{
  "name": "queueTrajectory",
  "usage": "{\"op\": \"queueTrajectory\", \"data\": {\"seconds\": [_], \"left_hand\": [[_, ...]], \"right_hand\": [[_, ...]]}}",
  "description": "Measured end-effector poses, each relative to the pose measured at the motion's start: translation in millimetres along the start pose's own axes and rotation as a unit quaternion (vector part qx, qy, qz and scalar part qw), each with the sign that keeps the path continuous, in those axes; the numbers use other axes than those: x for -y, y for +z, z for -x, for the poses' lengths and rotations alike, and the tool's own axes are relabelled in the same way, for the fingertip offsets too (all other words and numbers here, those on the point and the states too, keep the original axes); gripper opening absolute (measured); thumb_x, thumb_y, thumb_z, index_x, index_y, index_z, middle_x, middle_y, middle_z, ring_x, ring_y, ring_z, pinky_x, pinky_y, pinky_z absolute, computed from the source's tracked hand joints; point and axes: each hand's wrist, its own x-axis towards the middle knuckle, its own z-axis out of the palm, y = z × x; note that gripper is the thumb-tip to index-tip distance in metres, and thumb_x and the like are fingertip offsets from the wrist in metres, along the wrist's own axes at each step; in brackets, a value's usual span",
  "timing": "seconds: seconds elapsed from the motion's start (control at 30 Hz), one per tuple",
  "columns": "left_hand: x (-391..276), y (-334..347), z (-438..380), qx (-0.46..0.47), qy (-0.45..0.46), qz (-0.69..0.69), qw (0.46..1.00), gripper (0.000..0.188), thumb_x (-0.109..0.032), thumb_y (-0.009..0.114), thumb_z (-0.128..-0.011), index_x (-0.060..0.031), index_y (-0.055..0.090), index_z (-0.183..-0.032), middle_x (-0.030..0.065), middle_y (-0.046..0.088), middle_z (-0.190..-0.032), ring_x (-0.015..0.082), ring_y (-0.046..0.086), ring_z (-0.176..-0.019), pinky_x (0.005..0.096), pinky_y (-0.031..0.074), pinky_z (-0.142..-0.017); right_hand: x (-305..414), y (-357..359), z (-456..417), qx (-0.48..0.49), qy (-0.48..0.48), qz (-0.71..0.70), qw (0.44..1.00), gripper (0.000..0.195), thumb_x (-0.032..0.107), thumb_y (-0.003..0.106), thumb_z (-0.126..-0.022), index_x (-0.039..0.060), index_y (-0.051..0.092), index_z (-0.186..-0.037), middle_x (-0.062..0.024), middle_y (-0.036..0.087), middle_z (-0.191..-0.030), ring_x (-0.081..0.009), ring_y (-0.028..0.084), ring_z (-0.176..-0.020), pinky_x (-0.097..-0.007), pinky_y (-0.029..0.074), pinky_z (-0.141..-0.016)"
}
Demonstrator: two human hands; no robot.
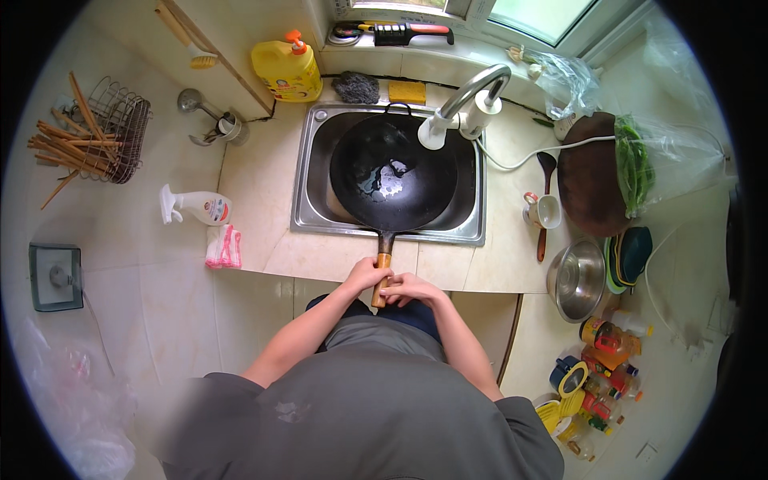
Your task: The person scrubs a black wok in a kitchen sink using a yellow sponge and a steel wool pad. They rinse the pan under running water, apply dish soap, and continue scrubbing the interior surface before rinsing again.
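Observation:
A black wok [414,198] with a wooden handle [384,264] rests over the stainless steel sink [297,204], a little water shining in its bottom. My left hand [366,275] is closed around the upper part of the handle. At the handle's lower end, my right hand [412,289] has its fingers loosely bent and its fingertips by the wood; whether they press on it is unclear. The faucet [474,90] arches over the wok's right edge, its white head [432,133] above the rim. Behind the sink lie a steel wool pad [356,87] and a yellow sponge [407,92].
Left of the sink are a yellow pump bottle [288,69], a spray bottle [201,206] and a folded cloth [223,247]. To the right are a mug [547,211], a ladle [547,171], a round board [585,180], a metal bowl [576,279] and several bottles [606,408].

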Motion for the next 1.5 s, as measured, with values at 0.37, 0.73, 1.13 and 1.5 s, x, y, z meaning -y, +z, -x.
{"op": "queueTrajectory", "data": {"seconds": [0.37, 0.73, 1.13, 1.5], "left_hand": [[-24.0, 9.7, 37.6, 0.031, -0.117, 0.366, 0.923, 0.017, -0.011, 0.062, -0.085, -0.0075, 0.046, -0.083, -0.0010, 0.048, -0.059, 0.0084, 0.046, -0.046, 0.0248, 0.042, -0.044], [-2.0, -44.9, 45.4, -0.002, -0.091, 0.271, 0.958, 0.014, -0.006, 0.060, -0.083, -0.0036, 0.047, -0.087, -0.0006, 0.047, -0.059, 0.0083, 0.045, -0.044, 0.0245, 0.039, -0.041], [3.6, -50.1, 39.7, 0.051, -0.094, 0.289, 0.951, 0.014, -0.005, 0.060, -0.085, -0.0025, 0.047, -0.088, 0.0007, 0.049, -0.058, 0.0090, 0.048, -0.044, 0.0255, 0.041, -0.041], [1.0, -56.9, 38.5, 0.060, -0.113, 0.282, 0.951, 0.015, -0.005, 0.060, -0.084, -0.0041, 0.047, -0.090, 0.0002, 0.049, -0.059, 0.0081, 0.047, -0.044, 0.0250, 0.042, -0.041]], "right_hand": [[2.5, -113.8, 28.3, -0.393, -0.198, -0.035, 0.897, 0.042, 0.034, 0.050, -0.099, 0.0055, 0.058, -0.068, 0.0038, 0.043, -0.047, -0.0039, 0.037, -0.042, -0.0231, 0.027, -0.042], [127.7, -141.4, -85.4, -0.478, -0.332, 0.161, 0.797, 0.020, 0.021, 0.064, -0.083, 0.0062, 0.062, -0.096, -0.0122, 0.062, -0.074, -0.0276, 0.061, -0.067, -0.0397, 0.048, -0.066], [206.0, -278.7, -98.1, -0.548, -0.204, 0.632, 0.507, 0.070, 0.025, 0.064, -0.076, -0.0085, 0.041, -0.133, -0.0246, 0.036, -0.143, -0.0376, 0.037, -0.131, -0.0454, 0.031, -0.109], [242.5, -301.1, -128.1, -0.445, -0.027, 0.630, 0.635, 0.080, 0.041, 0.059, -0.083, -0.0159, 0.033, -0.133, -0.0323, 0.040, -0.137, -0.0412, 0.042, -0.127, -0.0425, 0.037, -0.106]]}}
